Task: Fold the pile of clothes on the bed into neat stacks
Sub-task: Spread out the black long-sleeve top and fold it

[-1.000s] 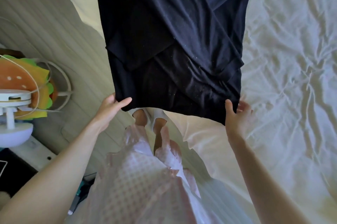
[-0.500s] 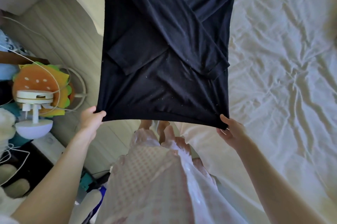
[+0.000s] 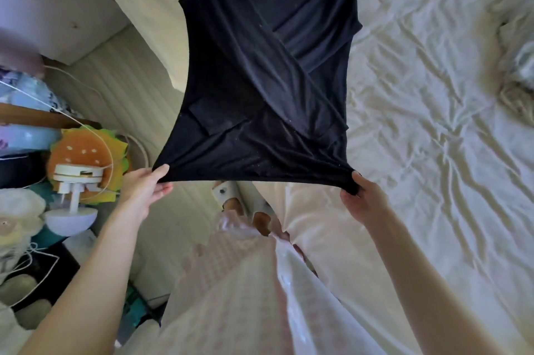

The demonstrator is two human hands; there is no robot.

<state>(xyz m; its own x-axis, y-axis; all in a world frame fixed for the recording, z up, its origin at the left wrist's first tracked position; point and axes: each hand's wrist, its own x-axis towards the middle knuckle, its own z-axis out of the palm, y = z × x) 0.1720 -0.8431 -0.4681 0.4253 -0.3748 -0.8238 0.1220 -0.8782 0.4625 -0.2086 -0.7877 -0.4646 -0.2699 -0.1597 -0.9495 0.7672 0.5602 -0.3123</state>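
Observation:
A black long-sleeved top lies stretched over the bed's left edge, its sleeves crossed over the body. My left hand pinches the near left corner of its hem, out over the floor. My right hand grips the near right corner, above the cream sheet. The hem is pulled taut between both hands and lifted off the bed. More pale crumpled clothes lie at the bed's far right edge.
Left of the bed is a strip of wooden floor. Clutter crowds the far left: a burger-shaped cushion, a white lamp with cords, bags. My feet in sandals stand close to the bed's side.
Both hands have drawn apart, stretching the hem wider and tauter. The view has tilted, showing more of the bed's right side and the clutter on the left.

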